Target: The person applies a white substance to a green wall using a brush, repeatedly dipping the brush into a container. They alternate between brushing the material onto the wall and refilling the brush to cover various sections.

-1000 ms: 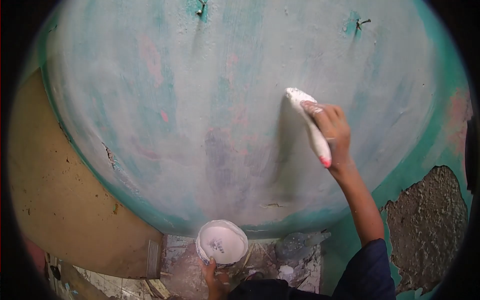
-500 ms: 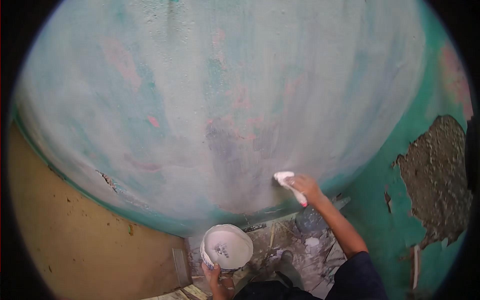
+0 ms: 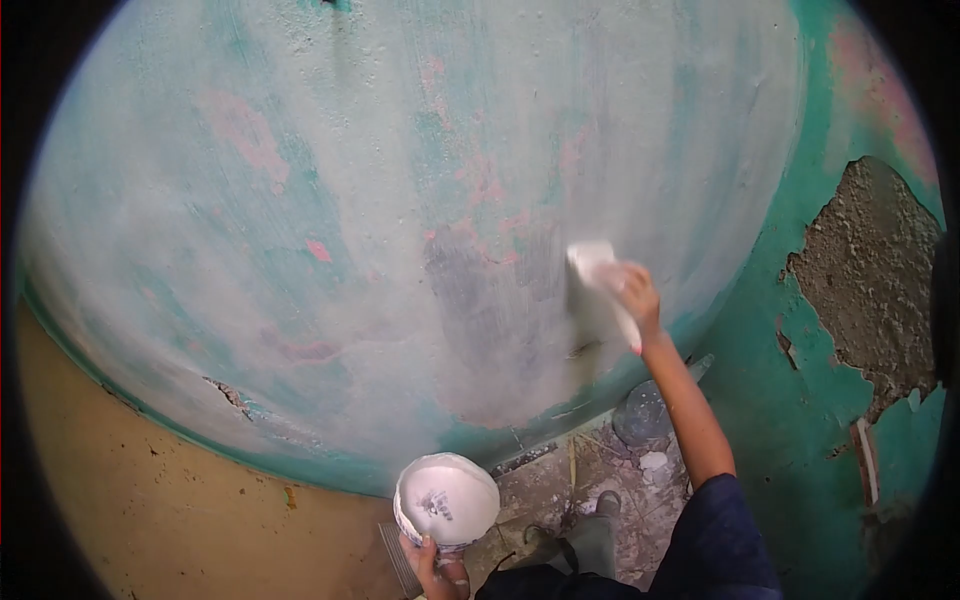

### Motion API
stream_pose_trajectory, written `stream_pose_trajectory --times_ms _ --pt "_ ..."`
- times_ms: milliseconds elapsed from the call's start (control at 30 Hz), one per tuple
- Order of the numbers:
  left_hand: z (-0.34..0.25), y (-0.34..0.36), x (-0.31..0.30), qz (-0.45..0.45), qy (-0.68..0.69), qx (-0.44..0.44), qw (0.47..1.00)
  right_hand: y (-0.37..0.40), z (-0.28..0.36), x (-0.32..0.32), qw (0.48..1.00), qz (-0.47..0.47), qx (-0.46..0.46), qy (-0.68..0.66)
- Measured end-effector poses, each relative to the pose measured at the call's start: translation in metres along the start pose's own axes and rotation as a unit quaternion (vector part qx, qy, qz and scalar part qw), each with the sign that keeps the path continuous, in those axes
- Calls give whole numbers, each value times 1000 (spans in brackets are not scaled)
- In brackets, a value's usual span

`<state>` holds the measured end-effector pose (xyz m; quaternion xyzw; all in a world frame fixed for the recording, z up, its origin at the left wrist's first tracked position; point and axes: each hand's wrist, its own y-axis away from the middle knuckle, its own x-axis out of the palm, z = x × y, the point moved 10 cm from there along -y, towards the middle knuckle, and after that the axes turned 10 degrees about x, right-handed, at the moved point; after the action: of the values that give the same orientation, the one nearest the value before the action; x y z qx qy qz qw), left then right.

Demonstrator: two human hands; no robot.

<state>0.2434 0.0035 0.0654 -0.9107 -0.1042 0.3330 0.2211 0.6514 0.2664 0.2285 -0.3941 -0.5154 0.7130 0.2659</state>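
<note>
My right hand (image 3: pixel 634 292) is closed round the handle of a white-coated paintbrush (image 3: pixel 590 254), whose handle end is red. The brush head is at the wall (image 3: pixel 375 170), right of a greyish, damp-looking patch; motion blurs it slightly. Thin white paint streaks cover much of the wall's green, with pink spots showing through. Low in the view, my left hand (image 3: pixel 437 572) grips the near rim and side of a round tub (image 3: pixel 470 490). White paint coats the tub's inside, and a dark mottled patch shows at its bottom.
A green side wall (image 3: pixel 745 440) with a large area of bare, crumbled plaster (image 3: pixel 868 280) stands at the right. A tan surface (image 3: pixel 170 470) lies at lower left. On the debris-strewn floor (image 3: pixel 540 480) sits a grey bucket (image 3: pixel 642 412), close to my boots.
My right hand has moved the paintbrush up along the wall. My left hand still holds the tub at nearly the same place, while the view has shifted slightly.
</note>
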Motion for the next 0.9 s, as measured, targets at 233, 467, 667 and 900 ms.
stream_pose_trajectory --times_ms 233,467,667,900 --pt "-20 -31 16 -180 494 -254 812 107 -11 35 982 176 60 -42" --pt "-25 -33 47 -166 504 -292 796 147 -18 6 868 36 469 -158" --pt "-24 -45 72 -168 550 -308 758 229 -15 16 589 -37 734 -335" --pt "23 -68 90 -74 558 -342 752 67 23 4 695 -98 588 -402"
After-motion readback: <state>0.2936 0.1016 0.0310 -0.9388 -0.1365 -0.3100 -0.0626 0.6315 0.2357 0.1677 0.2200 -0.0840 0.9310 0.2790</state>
